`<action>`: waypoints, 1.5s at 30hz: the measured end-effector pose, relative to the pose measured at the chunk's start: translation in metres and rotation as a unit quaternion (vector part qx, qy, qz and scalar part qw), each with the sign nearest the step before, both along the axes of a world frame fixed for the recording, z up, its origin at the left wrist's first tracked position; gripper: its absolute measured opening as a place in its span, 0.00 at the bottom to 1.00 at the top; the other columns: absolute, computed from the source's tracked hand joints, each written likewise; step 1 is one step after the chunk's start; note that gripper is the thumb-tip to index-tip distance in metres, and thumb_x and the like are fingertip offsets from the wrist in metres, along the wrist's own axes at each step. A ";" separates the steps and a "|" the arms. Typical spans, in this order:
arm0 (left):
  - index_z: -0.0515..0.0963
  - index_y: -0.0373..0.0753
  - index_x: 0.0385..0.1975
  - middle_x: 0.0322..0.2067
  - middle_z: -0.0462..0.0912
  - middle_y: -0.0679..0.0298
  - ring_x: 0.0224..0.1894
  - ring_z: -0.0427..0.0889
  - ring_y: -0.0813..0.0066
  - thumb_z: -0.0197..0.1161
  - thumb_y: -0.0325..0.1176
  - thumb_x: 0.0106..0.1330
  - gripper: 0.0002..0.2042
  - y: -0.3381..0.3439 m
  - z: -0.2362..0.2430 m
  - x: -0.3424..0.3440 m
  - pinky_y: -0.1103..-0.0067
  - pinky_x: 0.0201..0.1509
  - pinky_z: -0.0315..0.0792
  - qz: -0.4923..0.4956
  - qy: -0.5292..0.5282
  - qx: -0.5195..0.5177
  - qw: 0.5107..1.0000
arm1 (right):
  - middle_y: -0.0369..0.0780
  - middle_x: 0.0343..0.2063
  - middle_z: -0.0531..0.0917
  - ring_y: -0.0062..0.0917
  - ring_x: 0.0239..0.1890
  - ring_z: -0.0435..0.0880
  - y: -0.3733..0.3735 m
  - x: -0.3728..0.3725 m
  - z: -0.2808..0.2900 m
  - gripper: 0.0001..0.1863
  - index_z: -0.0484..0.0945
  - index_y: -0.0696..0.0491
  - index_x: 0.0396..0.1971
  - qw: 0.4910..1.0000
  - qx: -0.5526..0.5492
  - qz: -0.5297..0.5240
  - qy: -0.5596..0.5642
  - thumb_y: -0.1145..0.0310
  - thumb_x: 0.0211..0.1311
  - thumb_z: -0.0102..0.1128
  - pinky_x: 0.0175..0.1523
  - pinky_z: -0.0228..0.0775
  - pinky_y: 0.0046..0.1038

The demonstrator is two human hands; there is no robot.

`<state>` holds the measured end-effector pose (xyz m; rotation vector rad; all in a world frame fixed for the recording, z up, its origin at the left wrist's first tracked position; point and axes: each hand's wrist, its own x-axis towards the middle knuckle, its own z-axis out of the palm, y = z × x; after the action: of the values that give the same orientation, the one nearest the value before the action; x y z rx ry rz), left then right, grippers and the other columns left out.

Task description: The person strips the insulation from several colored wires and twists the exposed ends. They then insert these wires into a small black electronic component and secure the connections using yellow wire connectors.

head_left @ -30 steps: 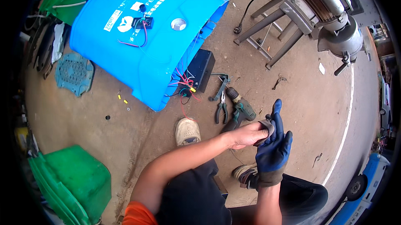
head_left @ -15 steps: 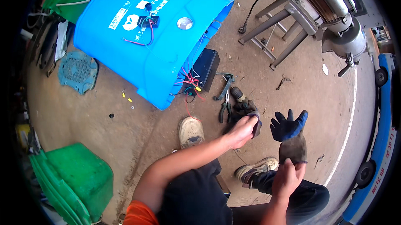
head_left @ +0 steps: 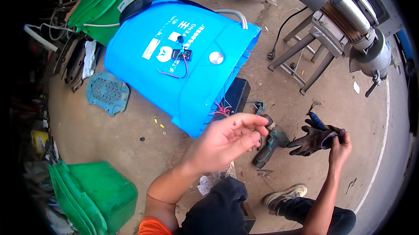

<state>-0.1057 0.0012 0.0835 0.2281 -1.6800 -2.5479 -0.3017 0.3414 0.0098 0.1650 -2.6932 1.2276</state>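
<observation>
My right hand (head_left: 340,148) pinches the cuff of a pair of dark work gloves (head_left: 310,141). They hang with their fingers toward the left, and one blue-coated finger sticks up. My left hand (head_left: 227,141) is raised in front of the blue sprayer tank (head_left: 152,78), fingers apart and slightly curled, with nothing held. Below the gloves on the ground lies a green and black cordless drill (head_left: 271,144). My left hand partly covers the red wires (head_left: 221,110) at the tank's open base, beside a black box (head_left: 239,93).
A metal machine (head_left: 349,17) on a grey stand is at the upper right, its cord and plug (head_left: 271,54) on the ground. A green bin (head_left: 100,191) stands lower left. A blue lattice cover (head_left: 108,94) and small yellow connectors (head_left: 159,123) lie left of the tank.
The dark glove has left my left hand, which moved up and left. My right hand rose and now holds the gloves together. The whole view shifted, moving the scene right and down.
</observation>
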 end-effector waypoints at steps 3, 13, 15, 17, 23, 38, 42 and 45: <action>0.78 0.30 0.49 0.41 0.83 0.60 0.35 0.78 0.82 0.61 0.33 0.73 0.13 -0.062 0.014 0.010 0.81 0.34 0.73 0.347 0.015 -0.280 0.895 | 0.43 0.29 0.80 0.25 0.30 0.76 0.005 0.003 -0.018 0.04 0.76 0.64 0.35 0.992 0.117 0.029 0.048 0.82 0.60 0.57 0.39 0.70 0.26; 0.84 0.30 0.45 0.28 0.85 0.63 0.29 0.81 0.82 0.63 0.32 0.69 0.12 -0.143 0.025 -0.035 0.83 0.33 0.74 0.325 -0.148 -0.484 0.799 | 0.46 0.31 0.87 0.27 0.34 0.88 -0.083 0.067 -0.019 0.10 0.84 0.63 0.37 0.978 0.003 0.127 -0.165 0.71 0.62 0.69 0.43 0.78 0.28; 0.82 0.30 0.48 0.30 0.84 0.65 0.28 0.78 0.84 0.63 0.31 0.72 0.12 -0.131 0.035 -0.012 0.85 0.30 0.72 0.362 -0.106 -0.425 0.823 | 0.42 0.31 0.87 0.23 0.34 0.85 -0.086 0.072 -0.025 0.09 0.84 0.63 0.35 0.971 -0.097 0.130 -0.178 0.71 0.64 0.68 0.43 0.76 0.25; 0.79 0.28 0.52 0.30 0.83 0.62 0.26 0.78 0.83 0.62 0.30 0.72 0.14 -0.107 0.059 0.028 0.88 0.29 0.70 0.347 -0.048 -0.297 0.888 | 0.40 0.32 0.87 0.20 0.34 0.83 -0.096 0.081 -0.028 0.08 0.84 0.63 0.35 0.944 -0.225 0.142 -0.196 0.72 0.65 0.67 0.43 0.75 0.23; 0.77 0.30 0.50 0.38 0.85 0.48 0.28 0.84 0.69 0.62 0.23 0.71 0.11 0.010 0.004 0.061 0.78 0.31 0.80 0.190 -0.092 -0.008 0.977 | 0.43 0.39 0.87 0.24 0.41 0.85 -0.122 0.100 -0.032 0.12 0.83 0.63 0.41 0.743 -0.476 0.259 -0.391 0.68 0.74 0.57 0.50 0.77 0.28; 0.74 0.34 0.58 0.47 0.83 0.53 0.38 0.85 0.71 0.58 0.21 0.72 0.15 0.066 -0.111 0.053 0.77 0.44 0.81 0.259 -0.172 0.065 0.948 | 0.43 0.39 0.86 0.26 0.42 0.86 -0.127 0.141 -0.106 0.12 0.80 0.61 0.46 0.514 -0.617 0.248 -0.542 0.69 0.70 0.62 0.50 0.78 0.29; 0.74 0.33 0.57 0.47 0.83 0.52 0.38 0.85 0.71 0.57 0.20 0.72 0.15 0.071 -0.120 0.062 0.75 0.43 0.83 0.266 -0.182 0.082 0.943 | 0.43 0.37 0.86 0.24 0.39 0.85 -0.126 0.138 -0.093 0.06 0.80 0.60 0.40 0.512 -0.616 0.228 -0.554 0.74 0.67 0.64 0.47 0.78 0.27; 0.75 0.34 0.57 0.48 0.83 0.52 0.38 0.85 0.71 0.58 0.20 0.72 0.15 0.074 -0.124 0.065 0.75 0.45 0.83 0.266 -0.172 0.094 0.944 | 0.36 0.36 0.85 0.17 0.37 0.83 -0.126 0.139 -0.089 0.05 0.80 0.58 0.39 0.525 -0.602 0.248 -0.548 0.73 0.68 0.65 0.43 0.76 0.21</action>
<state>-0.0406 0.0750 -0.0407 1.0401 -1.2189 -2.3251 -0.1629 0.2153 -0.0795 -0.1301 -1.2923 4.0271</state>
